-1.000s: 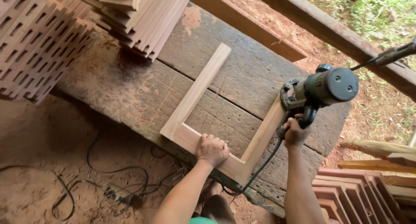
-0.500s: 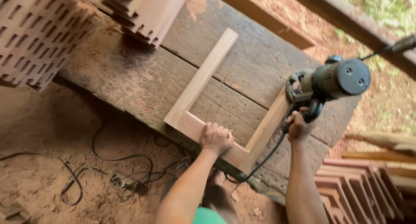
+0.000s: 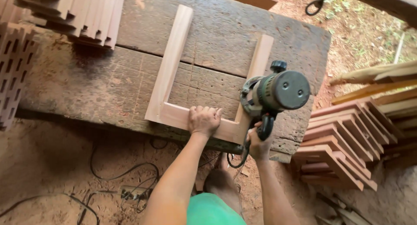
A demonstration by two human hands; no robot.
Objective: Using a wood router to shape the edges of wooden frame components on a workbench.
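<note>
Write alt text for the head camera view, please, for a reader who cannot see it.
A person's left hand presses a U-shaped wooden frame flat on a worn workbench, while the right hand grips the handle of a green router standing on the frame's right arm. Stacked wood pieces lie to the right, and cables run across the dirt floor below.

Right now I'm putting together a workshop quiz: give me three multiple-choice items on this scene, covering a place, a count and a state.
1. Where does the left hand rest?
A on the wooden frame's near rail
B on the floor
C on the stacked boards

2. How many sides has the wooden frame?
A two
B three
C four

3. How is the power tool held?
A lying loose
B hanging from its cord
C gripped by the right hand

Answers: 1 A, fingers lie over the rail; 2 B, far end is open; 3 C, the hand wraps its handle.
</note>
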